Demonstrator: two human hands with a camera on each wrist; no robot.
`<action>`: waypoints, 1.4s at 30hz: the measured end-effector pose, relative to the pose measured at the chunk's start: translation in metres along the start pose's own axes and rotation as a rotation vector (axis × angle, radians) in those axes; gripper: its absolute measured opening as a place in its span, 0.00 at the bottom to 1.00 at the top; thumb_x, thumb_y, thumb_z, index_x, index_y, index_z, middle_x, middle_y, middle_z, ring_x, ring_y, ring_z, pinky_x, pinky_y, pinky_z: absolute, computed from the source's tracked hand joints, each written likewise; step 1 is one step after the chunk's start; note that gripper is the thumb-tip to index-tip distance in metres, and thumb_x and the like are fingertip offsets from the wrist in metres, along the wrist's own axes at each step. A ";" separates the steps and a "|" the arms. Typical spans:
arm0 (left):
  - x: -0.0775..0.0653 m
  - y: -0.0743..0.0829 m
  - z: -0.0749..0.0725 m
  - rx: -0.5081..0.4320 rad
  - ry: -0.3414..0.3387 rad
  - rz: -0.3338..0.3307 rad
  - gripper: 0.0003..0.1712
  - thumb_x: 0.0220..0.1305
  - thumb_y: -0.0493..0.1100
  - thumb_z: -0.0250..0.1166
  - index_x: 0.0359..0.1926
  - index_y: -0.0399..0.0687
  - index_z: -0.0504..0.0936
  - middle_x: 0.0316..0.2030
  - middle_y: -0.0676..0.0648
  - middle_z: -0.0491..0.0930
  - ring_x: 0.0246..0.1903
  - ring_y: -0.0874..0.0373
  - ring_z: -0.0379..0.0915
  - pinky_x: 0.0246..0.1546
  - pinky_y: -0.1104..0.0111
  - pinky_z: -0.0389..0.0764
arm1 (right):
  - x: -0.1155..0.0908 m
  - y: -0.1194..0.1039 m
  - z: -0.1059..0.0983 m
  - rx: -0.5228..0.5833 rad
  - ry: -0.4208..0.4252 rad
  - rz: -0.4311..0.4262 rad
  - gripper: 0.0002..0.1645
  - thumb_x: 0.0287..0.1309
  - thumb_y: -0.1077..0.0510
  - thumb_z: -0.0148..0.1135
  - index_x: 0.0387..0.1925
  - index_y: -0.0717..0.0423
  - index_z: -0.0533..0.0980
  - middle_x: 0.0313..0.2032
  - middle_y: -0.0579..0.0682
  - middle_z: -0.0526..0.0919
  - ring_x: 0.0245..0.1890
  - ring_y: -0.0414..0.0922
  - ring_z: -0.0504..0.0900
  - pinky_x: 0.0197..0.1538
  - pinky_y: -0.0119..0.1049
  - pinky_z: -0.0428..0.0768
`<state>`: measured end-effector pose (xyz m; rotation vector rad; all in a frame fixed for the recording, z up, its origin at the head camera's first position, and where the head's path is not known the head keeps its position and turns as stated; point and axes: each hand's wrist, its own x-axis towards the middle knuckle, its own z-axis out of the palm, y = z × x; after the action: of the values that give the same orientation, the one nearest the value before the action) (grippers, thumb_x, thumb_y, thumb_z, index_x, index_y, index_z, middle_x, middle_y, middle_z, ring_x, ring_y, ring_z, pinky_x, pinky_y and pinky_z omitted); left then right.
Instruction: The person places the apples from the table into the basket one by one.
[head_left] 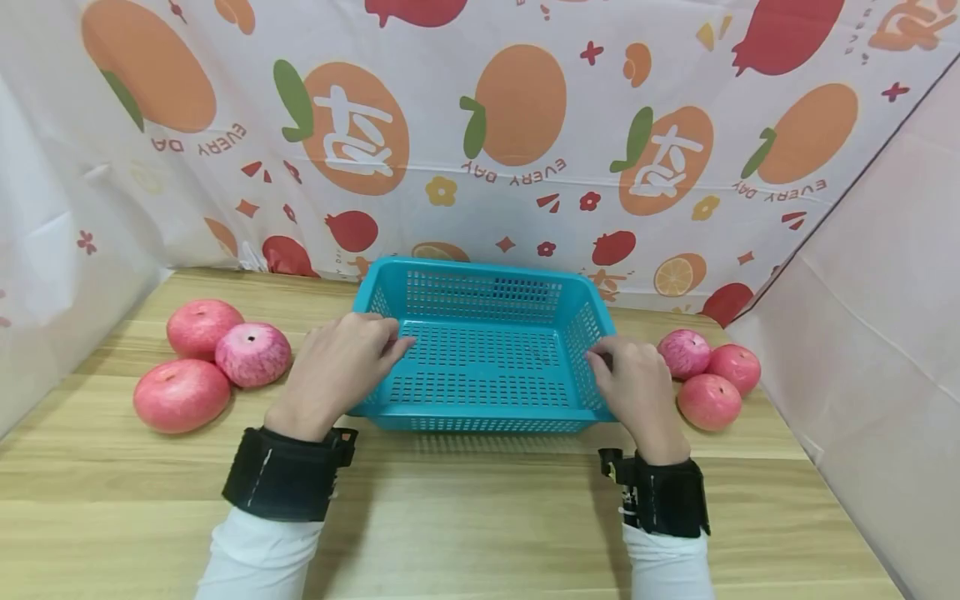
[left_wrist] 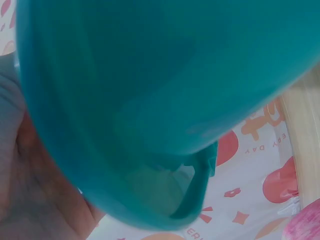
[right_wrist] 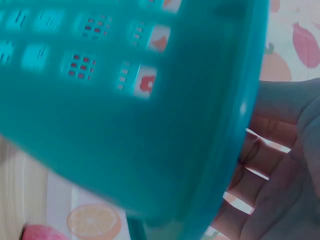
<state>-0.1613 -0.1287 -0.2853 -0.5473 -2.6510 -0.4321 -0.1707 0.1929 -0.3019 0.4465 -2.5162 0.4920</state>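
Head view puts the teal basket (head_left: pixel 483 358) mid-table toward the back of the wooden table (head_left: pixel 480 525), near the fruit-print cloth (head_left: pixel 480 208). We have a rim grip at both ends: left hand (head_left: pixel 337 367) holds the left short side, thumb over the inside; right hand (head_left: pixel 637 387) holds the right short side, also thumb inward. Both grips look narrow, wrapped on the lip. Handling guess: thin perforated plastic, so light, stiffer at the rolled rim than in the slotted walls, some flex if squeezed, smooth enough to slip a bit, not fragile. Best hold is what we see: opposite ends, near mid-side, on the rim; we'd avoid pinching the mesh. Fruit stays out of the way, three fruits at left (head_left: pixel 182 396) and three fruits at right (head_left: pixel 708 402). Hard to make out: from above, the hands hide stretches of both end rims and most fingertips. Left wrist view is mostly blurred teal wall, with the hand cut off at the edge and its fingers running behind the rim; right wrist view shows fingers passing behind the lip, ends covered. Base contact is unclear; a shadow sits under the front edge, so it may be slightly raised, but we can't confirm.
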 end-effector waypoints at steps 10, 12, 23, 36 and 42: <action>0.001 0.000 0.000 0.005 0.001 0.005 0.20 0.56 0.47 0.64 0.13 0.50 0.67 0.09 0.51 0.59 0.12 0.58 0.58 0.11 0.67 0.62 | -0.005 0.021 -0.008 0.010 0.010 0.088 0.08 0.51 0.62 0.63 0.31 0.65 0.80 0.24 0.57 0.82 0.22 0.47 0.76 0.27 0.46 0.81; 0.001 0.000 0.000 0.004 -0.002 0.003 0.20 0.56 0.47 0.64 0.13 0.50 0.67 0.09 0.51 0.59 0.12 0.58 0.58 0.12 0.67 0.61 | -0.005 0.023 -0.008 0.010 0.008 0.095 0.08 0.51 0.62 0.63 0.31 0.65 0.80 0.23 0.57 0.82 0.22 0.47 0.76 0.27 0.46 0.81; -0.001 -0.001 0.000 0.003 0.006 0.005 0.21 0.56 0.46 0.64 0.13 0.50 0.65 0.10 0.51 0.58 0.12 0.58 0.58 0.11 0.67 0.61 | -0.005 0.027 -0.008 0.008 -0.010 0.130 0.08 0.53 0.61 0.61 0.31 0.65 0.79 0.24 0.57 0.81 0.23 0.47 0.76 0.28 0.47 0.82; -0.001 -0.002 0.001 0.007 -0.012 0.021 0.20 0.54 0.46 0.65 0.13 0.50 0.66 0.10 0.51 0.59 0.13 0.58 0.59 0.11 0.68 0.62 | -0.007 0.036 -0.006 -0.020 -0.005 0.189 0.07 0.52 0.63 0.61 0.29 0.66 0.79 0.27 0.60 0.80 0.25 0.51 0.76 0.25 0.47 0.81; -0.001 -0.001 0.001 -0.004 -0.025 0.022 0.19 0.53 0.46 0.66 0.14 0.49 0.68 0.10 0.51 0.60 0.13 0.58 0.59 0.11 0.68 0.63 | -0.009 0.037 -0.005 -0.021 -0.011 0.196 0.08 0.52 0.62 0.61 0.30 0.66 0.79 0.30 0.61 0.79 0.28 0.52 0.76 0.25 0.48 0.81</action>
<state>-0.1615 -0.1299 -0.2867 -0.5864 -2.6662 -0.4267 -0.1764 0.2298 -0.3126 0.1958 -2.5869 0.5366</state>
